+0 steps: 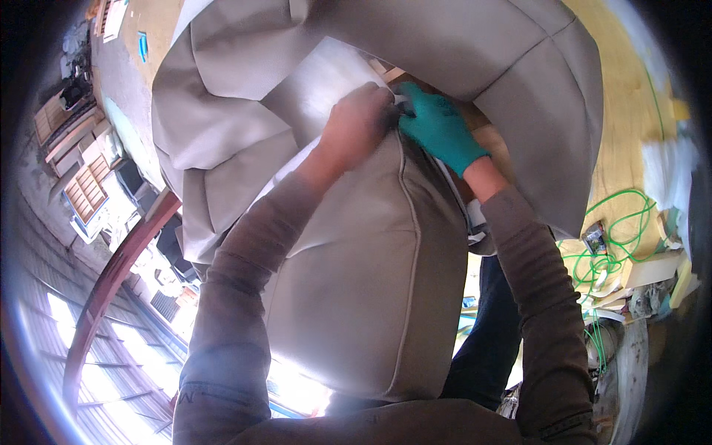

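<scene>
Upholstery cover (pixel 341 304), grey, piped: spread at centre, near end by the torso. Left hand (pixel 361 119), teal-gloved right hand (pixel 439 127): closed together on its edge farther off, apparently keeping it taut.

Worker's arms (pixel 241 256): both reaching forward | left hand (pixel 361 120): fingers curled, blurred | right hand (pixel 437 127): teal-gloved, bent, beside left

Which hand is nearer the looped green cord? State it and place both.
Right. The teal-gloved right hand is up and left of the looped green cord; the left hand is farther left, close beside the right.
</scene>
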Action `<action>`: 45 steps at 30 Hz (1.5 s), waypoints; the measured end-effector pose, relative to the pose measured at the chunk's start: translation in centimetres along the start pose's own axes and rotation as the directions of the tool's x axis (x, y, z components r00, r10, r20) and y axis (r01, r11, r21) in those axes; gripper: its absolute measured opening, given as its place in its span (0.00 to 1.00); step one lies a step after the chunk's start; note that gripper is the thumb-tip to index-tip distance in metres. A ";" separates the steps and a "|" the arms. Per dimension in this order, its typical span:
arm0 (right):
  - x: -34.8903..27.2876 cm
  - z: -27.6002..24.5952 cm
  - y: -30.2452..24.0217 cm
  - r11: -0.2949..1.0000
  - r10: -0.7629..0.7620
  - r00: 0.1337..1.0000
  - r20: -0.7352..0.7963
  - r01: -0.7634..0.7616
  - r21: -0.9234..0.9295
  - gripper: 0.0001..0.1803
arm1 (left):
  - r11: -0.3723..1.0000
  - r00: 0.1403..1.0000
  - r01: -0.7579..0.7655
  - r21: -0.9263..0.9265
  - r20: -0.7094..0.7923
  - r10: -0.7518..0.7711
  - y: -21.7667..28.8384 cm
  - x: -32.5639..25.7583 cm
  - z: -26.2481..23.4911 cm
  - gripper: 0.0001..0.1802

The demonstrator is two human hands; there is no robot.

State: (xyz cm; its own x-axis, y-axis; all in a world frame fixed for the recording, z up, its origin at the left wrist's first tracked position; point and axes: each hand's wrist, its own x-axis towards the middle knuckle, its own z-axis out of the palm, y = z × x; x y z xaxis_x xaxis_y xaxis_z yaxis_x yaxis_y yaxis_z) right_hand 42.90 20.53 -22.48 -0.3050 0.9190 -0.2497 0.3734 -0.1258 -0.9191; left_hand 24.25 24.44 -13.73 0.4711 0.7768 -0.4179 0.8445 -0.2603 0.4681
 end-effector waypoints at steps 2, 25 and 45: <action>0.1 0.0 -0.1 0.990 -0.004 1.000 0.030 0.008 -0.140 0.25 | 0.999 1.000 0.016 -0.051 -0.009 -0.016 -0.8 1.0 0.4 0.12; 1.5 -0.3 4.5 0.889 0.172 0.971 0.168 -0.226 0.399 0.18 | 0.812 0.866 0.398 -0.427 0.467 -0.180 -6.7 5.5 2.1 0.19; 0.7 0.9 5.3 0.888 0.286 0.953 0.097 -0.302 0.348 0.16 | 0.798 0.820 0.371 -0.475 0.571 -0.041 -6.9 6.3 1.0 0.24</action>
State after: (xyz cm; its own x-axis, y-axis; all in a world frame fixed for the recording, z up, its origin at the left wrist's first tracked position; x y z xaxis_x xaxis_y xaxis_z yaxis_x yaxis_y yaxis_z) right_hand 43.88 20.15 -27.75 -0.2692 0.8036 -0.5308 0.1186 -0.5192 -0.8464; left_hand 21.61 30.53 -20.37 0.4972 0.3200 -0.8064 0.7274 0.3529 0.5885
